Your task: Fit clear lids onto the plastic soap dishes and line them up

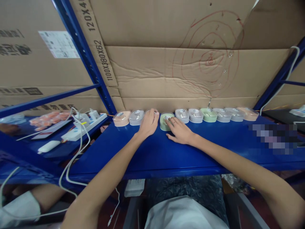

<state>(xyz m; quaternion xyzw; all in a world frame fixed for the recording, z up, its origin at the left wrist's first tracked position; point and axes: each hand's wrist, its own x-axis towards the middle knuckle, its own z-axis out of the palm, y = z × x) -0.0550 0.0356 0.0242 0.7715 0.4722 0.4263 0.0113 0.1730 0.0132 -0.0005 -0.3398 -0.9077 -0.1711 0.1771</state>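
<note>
Resting on the blue shelf (166, 152), the left hand (149, 124) cups a hidden case while the right hand (179, 130), fingers spread, presses the green case (165, 122) to keep the row straight.

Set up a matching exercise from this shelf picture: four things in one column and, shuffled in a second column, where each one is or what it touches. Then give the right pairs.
Things
1. left hand
2. right hand
3. peach case
4. power strip

Places
A. at the left end of the row of cases
B. fingers on the green case
C. on the lower shelf to the left, with white cables
D. laid over a case between the grey case and the green one

Pairs: 1-D, 2-B, 3-A, 4-C
</note>
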